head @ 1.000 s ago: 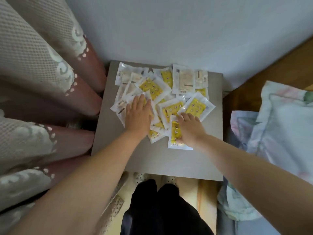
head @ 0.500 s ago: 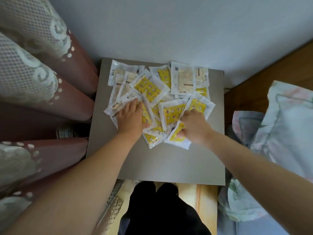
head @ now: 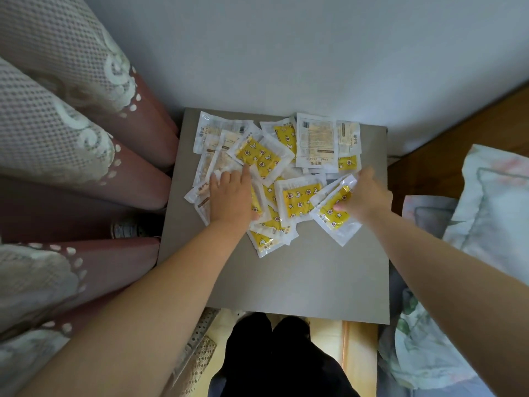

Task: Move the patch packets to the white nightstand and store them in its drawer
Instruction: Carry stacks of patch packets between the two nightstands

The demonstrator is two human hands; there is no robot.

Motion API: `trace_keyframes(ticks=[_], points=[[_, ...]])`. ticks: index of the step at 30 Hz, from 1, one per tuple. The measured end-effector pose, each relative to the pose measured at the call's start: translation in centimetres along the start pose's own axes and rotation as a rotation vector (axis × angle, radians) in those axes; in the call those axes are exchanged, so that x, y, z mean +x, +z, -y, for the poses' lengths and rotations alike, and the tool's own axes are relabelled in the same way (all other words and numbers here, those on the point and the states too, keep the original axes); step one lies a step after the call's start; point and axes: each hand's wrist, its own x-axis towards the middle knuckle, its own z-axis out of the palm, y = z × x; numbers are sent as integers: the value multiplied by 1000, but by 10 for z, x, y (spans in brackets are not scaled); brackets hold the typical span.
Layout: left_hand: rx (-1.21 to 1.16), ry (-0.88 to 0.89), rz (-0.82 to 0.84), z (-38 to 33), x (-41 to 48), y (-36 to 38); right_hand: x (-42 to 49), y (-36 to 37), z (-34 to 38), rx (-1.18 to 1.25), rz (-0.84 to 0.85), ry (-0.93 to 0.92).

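On grey desk [head: 286, 282] mid-frame: pressing patch packets [head: 299, 200] with flat, straight-fingered left hand [head: 232, 197]; pinching one yellow packet [head: 332, 216] in right hand [head: 366, 196], fingers curled.

Overlapping heap of patch packets [head: 300, 200] (yellow, white-edged) on nightstand [head: 286, 282] top.

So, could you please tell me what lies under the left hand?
The left hand rests flat on the patch packets. Pale packets stick out at its left and a yellow packet at its right. How many lie beneath the palm is covered.
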Motion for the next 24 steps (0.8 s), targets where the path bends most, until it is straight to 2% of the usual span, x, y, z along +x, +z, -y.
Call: trace_keyframes(ticks=[4, 7, 9, 12, 16, 18, 20, 24], points=[[-116, 38, 25, 5, -3, 4, 0, -4, -1, -49, 83, 63], [-151, 14, 67, 11, -2, 0, 4, -7, -4, 93, 201, 30], [-61, 16, 122, 14, 1, -4, 3, -7, -9, 161, 250, -6], [68, 45, 158, 17, 7, -6, -11, -5, -19, 179, 244, 13], [54, 111, 152, 16, 11, -12, -27, 3, -28, 233, 195, 49], [-65, 109, 159, 13, 10, -18, -29, 5, -30, 273, 201, 36], [-306, 86, 238, 13, 9, -26, -28, 4, -30, 309, 212, 34], [-472, 126, 411, 17, 12, -64, -27, 3, -31, 366, 230, 44]])
